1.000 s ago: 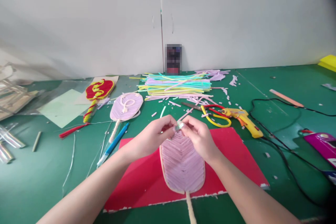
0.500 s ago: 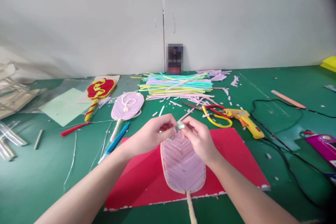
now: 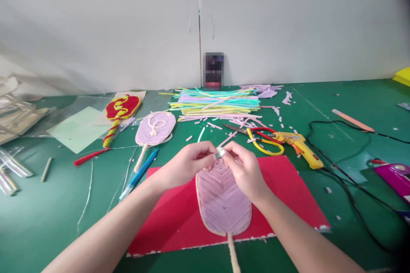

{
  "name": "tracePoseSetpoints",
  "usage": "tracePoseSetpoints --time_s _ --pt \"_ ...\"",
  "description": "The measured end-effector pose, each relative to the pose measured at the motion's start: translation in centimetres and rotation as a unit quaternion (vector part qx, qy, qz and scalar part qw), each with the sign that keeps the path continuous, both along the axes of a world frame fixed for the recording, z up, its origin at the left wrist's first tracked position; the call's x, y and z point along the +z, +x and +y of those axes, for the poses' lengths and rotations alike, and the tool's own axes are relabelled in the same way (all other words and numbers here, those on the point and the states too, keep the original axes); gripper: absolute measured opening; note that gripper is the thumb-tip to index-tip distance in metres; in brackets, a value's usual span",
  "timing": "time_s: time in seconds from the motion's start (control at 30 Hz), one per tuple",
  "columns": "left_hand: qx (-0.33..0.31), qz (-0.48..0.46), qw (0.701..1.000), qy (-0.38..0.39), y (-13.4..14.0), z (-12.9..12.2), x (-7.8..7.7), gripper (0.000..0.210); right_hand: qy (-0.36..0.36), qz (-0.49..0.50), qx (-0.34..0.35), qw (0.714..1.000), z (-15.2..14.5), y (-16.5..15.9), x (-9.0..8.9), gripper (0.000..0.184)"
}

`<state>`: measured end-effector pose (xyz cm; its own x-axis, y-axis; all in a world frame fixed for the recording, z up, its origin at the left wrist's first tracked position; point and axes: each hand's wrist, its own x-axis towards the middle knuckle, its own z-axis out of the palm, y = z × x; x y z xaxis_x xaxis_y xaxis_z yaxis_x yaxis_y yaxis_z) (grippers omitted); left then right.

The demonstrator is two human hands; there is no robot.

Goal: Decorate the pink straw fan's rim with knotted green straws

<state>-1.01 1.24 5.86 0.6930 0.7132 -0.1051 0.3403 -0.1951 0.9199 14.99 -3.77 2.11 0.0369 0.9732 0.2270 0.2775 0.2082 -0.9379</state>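
Note:
My left hand (image 3: 195, 160) and my right hand (image 3: 245, 166) meet at the fingertips over the top of a lilac fan. Both pinch a small curled part of a pale green pipe cleaner (image 3: 221, 152). A straight pale green end (image 3: 201, 134) sticks up behind the left fingers, seemingly part of the same stem. Beneath the hands, the lilac fan (image 3: 224, 204) lies flat on a red board (image 3: 282, 204), its cream wrapped handle (image 3: 233, 251) pointing toward me. My fingers cover the fan's top edge.
Behind lies a heap of coloured pipe cleaners (image 3: 218, 102). Scissors (image 3: 265, 147) and a yellow glue gun (image 3: 299, 147) with a black cord sit to the right. Leftward are a blue pen (image 3: 141, 172), another lilac fan (image 3: 156, 129) and a red-and-yellow fan (image 3: 123, 107). A phone-like object (image 3: 213, 70) leans on the wall.
The pale green end behind my left hand has shifted slightly right and up. The curled part between my fingertips has turned a little. The fan and board stay in place.

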Motion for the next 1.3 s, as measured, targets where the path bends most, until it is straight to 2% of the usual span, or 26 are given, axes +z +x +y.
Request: tracePoseSetpoints --time_s 0.17,0.3,0.7,0.8,1.1,1.2,1.3 --pt "-0.010 -0.012 0.999 -0.039 0.0 0.1 0.0 0.019 -0.047 0.059 0.049 0.996 0.2 0.3 0.2 0.023" --pt "-0.016 0.000 1.000 -0.025 -0.1 0.2 -0.1 0.021 -0.055 0.062 0.054 0.995 0.2 0.2 0.2 0.023" --pt "0.016 0.072 0.991 0.110 0.1 -0.8 0.5 0.013 -0.054 0.053 0.033 0.997 0.4 0.0 -0.3 0.028" --pt "0.007 0.092 0.984 0.151 0.1 -0.9 0.7 0.014 -0.053 0.051 0.032 0.997 0.5 0.0 -0.2 0.027" --pt "-0.036 0.169 0.930 0.325 0.0 -1.0 1.3 0.017 -0.022 0.038 0.013 0.999 0.1 -0.2 -0.5 0.025" --pt "-0.030 0.175 0.927 0.331 -0.1 -0.8 1.3 0.015 -0.023 0.033 -0.003 0.999 0.1 -0.2 -0.5 0.026" --pt "-0.007 0.172 0.937 0.303 -0.2 -0.7 1.3 0.002 -0.020 0.030 -0.016 0.999 0.2 -0.2 -0.5 0.026"
